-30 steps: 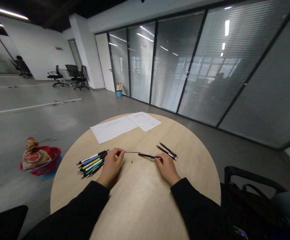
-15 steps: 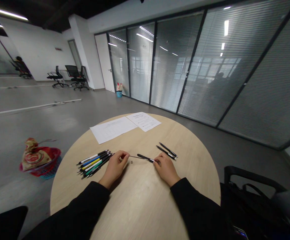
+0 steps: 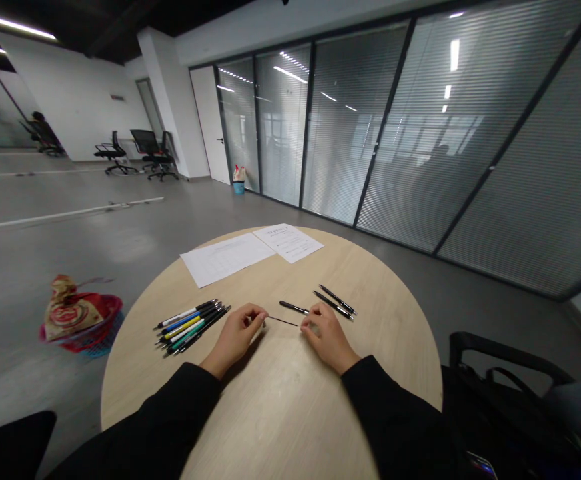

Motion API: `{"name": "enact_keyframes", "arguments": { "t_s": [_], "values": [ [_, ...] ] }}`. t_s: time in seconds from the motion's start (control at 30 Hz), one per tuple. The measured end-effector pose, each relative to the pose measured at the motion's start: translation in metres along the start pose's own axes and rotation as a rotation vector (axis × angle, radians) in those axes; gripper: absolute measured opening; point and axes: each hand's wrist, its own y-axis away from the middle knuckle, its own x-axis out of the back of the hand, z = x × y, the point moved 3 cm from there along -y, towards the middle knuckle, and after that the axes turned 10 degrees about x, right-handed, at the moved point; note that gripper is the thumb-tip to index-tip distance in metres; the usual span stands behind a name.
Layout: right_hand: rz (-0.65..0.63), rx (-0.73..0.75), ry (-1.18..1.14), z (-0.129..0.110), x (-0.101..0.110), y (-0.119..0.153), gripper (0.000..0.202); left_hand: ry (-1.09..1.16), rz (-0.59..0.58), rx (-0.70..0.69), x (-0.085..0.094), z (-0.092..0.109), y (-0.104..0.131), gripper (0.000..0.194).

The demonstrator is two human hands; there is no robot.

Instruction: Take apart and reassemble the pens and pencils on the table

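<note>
Between my hands runs a thin dark refill (image 3: 283, 321), low over the round wooden table (image 3: 275, 400). My left hand (image 3: 237, 333) pinches its left end. At its right end is my right hand (image 3: 327, 333), thumb and fingertips pressed together; whether they grip the tip is too small to tell. A black pen barrel (image 3: 293, 307) lies just behind, its right end hidden by the right hand. Two black pens (image 3: 337, 299) rest beyond that hand. Left of my left hand lies a bunch of several coloured pens (image 3: 187, 327).
Two printed paper sheets (image 3: 227, 258) lie at the table's far side. A basket with a paper bag (image 3: 77, 313) stands on the floor at left. A black chair (image 3: 505, 353) is at the right edge, and a person sits far back at left.
The black barrel now lies behind my right hand, whose fingers have shifted off it toward the refill's end. My left hand has moved slightly right with the refill.
</note>
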Motion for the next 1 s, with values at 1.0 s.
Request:
{"name": "enact_keyframes", "arguments": {
  "t_s": [1.0],
  "values": [
    [0.026,-0.102,0.204,0.013,0.005,0.003,0.016,-0.379,0.07,-0.029,0.004,-0.024,-0.01,0.024]
  ]
}}
